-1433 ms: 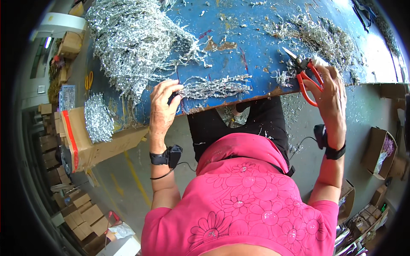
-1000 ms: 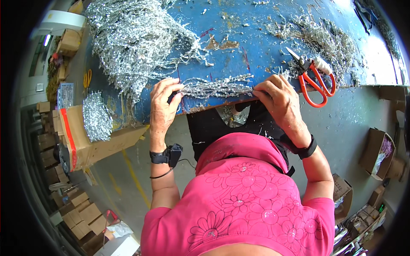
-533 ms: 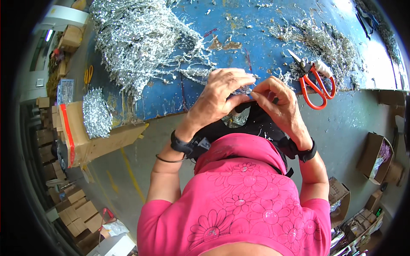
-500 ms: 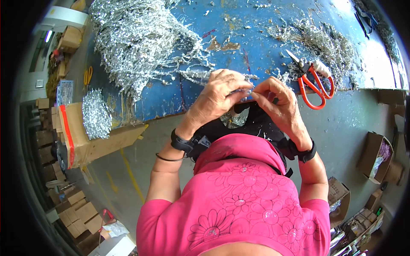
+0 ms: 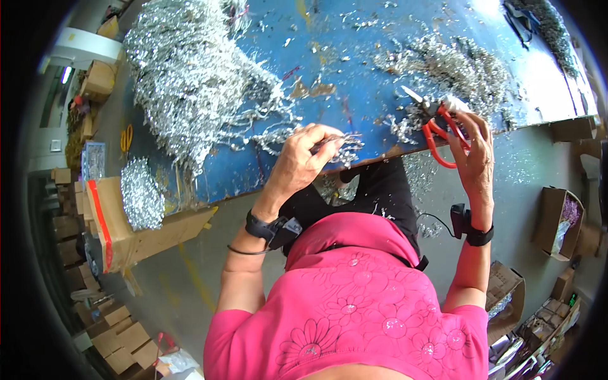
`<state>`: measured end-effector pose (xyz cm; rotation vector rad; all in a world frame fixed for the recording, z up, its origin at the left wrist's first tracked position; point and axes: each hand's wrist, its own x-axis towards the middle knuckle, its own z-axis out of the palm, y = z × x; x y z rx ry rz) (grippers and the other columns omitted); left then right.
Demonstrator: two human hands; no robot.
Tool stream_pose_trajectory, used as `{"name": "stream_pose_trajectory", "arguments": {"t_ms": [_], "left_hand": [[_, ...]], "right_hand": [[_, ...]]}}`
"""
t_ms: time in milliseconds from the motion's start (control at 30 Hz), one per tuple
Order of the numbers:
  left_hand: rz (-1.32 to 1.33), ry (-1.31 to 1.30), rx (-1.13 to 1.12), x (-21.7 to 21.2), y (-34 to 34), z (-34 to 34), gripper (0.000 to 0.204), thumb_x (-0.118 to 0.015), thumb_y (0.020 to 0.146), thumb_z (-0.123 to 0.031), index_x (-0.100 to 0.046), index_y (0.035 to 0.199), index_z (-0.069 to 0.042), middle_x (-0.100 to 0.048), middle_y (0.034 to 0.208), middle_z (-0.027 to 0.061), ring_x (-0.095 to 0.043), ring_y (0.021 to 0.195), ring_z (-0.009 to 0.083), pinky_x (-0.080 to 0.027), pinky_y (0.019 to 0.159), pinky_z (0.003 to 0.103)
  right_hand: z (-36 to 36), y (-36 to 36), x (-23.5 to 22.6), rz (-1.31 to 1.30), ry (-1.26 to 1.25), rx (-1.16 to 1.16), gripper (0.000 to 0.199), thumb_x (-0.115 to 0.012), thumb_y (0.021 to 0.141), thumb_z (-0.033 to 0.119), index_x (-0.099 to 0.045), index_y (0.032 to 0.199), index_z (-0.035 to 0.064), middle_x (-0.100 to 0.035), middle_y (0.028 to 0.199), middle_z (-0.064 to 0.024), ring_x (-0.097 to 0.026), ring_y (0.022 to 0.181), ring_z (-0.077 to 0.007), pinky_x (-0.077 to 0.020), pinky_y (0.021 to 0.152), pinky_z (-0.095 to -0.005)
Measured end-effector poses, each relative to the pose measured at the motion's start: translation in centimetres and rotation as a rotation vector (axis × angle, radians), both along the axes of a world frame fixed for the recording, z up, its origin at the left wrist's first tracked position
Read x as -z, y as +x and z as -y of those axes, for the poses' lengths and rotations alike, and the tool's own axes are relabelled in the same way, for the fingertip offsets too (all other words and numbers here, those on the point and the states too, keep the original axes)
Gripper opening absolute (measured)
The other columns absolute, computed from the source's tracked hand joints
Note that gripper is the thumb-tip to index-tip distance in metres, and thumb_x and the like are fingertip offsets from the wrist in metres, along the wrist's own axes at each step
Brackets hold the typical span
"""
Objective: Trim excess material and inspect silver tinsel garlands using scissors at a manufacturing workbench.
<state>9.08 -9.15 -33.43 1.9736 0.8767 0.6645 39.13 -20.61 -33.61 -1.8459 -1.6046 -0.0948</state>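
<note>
Pinching silver strands (image 5: pixel 348 152) near red markings (image 5: pixel 348 111)

I'm seeing a bright pink short-sleeved top (image 5: pixel 348 291) sporting dark-outlined flowers (image 5: pixel 392 326) with glittering centres, above black trousers (image 5: pixel 392 196). Black straps (image 5: pixel 479 237) bearing boxy black devices (image 5: pixel 285 233) are ringing both wrists, a thin dark cable (image 5: pixel 437 218) curving from the right one.

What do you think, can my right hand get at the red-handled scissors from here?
Yes, most likely: the right hand is right at the red-handled scissors, overlapping them in view, and nothing visible blocks the way.
</note>
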Motion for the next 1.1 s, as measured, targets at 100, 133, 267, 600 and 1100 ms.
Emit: {"name": "stream_pose_trajectory", "arguments": {"t_ms": [100, 133, 267, 600, 1100], "left_hand": [[0.006, -0.047, -0.041, 0.5, -0.3, 0.2, 0.01, -0.066, 0.089, -0.009, -0.067, 0.097, -0.003, -0.067, 0.084, 0.0098, -0.063, 0.073, 0.0198, -0.05, 0.066, 0.032], [0.02, -0.063, -0.056, 0.5, -0.1, 0.3, 0.011, -0.066, 0.089, -0.009, -0.067, 0.097, -0.003, -0.067, 0.084, 0.0095, -0.063, 0.073, 0.0197, -0.049, 0.066, 0.032], [-0.003, -0.026, -0.057, 0.4, 0.2, -0.1, 0.012, -0.066, 0.091, -0.011, -0.068, 0.1, -0.002, -0.066, 0.082, 0.0063, -0.062, 0.074, 0.0141, -0.049, 0.066, 0.028], [-0.081, 0.054, -0.028, 0.3, 0.2, -0.2, 0.019, -0.062, 0.095, -0.016, -0.068, 0.104, -0.001, -0.065, 0.079, 0.0049, -0.061, 0.069, 0.0101, -0.049, 0.064, 0.025], [-0.03, 0.011, -0.016, 0.2, 0.2, 0.1, 0.017, -0.06, 0.095, -0.018, -0.067, 0.103, -0.005, -0.063, 0.074, 0.0062, -0.059, 0.07, 0.0219, -0.044, 0.075, 0.035]], "right_hand": [[0.8, 1.0, 0.1, -0.076, -0.144, -0.058, 0.043, -0.072, 0.078, 0.008, -0.06, 0.119, 0.0052, -0.06, 0.113, -0.012, -0.058, 0.105, -0.0319, -0.0476, 0.089, -0.0403], [0.7, 0.9, -0.2, -0.076, -0.144, -0.058, 0.043, -0.072, 0.078, 0.008, -0.06, 0.119, 0.0052, -0.06, 0.113, -0.012, -0.058, 0.105, -0.0319, -0.0476, 0.089, -0.0403], [-0.3, 1.4, -0.6, -0.033, -0.243, -0.073, 0.045, -0.075, 0.075, 0.013, -0.059, 0.116, 0.0054, -0.06, 0.108, -0.0126, -0.059, 0.1, -0.0321, -0.0484, 0.085, -0.0402], [0.0, 1.5, -0.6, -0.177, -0.12, -0.027, 0.041, -0.08, 0.074, 0.012, -0.057, 0.107, 0.0036, -0.062, 0.096, -0.0103, -0.063, 0.078, -0.0194, -0.052, 0.07, -0.0327], [4.0, -9.3, -0.5, -0.667, -0.622, -0.409, 0.063, -0.073, 0.08, 0.041, -0.048, 0.121, 0.0004, -0.055, 0.09, -0.0139, -0.057, 0.082, -0.0275, -0.047, 0.075, -0.0373]]}}
